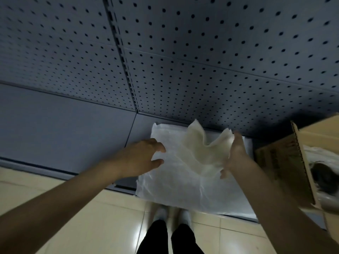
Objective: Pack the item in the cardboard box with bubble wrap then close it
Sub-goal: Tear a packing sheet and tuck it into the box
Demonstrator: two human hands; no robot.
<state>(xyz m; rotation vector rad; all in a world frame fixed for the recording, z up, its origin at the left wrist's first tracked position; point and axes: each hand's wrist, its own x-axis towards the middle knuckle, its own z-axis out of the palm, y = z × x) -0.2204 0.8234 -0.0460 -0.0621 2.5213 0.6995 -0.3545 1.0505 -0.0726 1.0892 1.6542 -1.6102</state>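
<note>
Right hand [236, 154] is pinching up a bubble wrap sheet [201, 149] off the shelf stack; left hand [141, 158] is hovering spread — the cardboard box [286, 158] is lying rightward, nearer the right.

You're seeing a dim, bluish view; glare shines off the floor tiles [139, 233]; the pegboard [201, 52] bows with wide-angle distortion; your right hand [236, 156] is motion-blurred; edges look soft.
</note>
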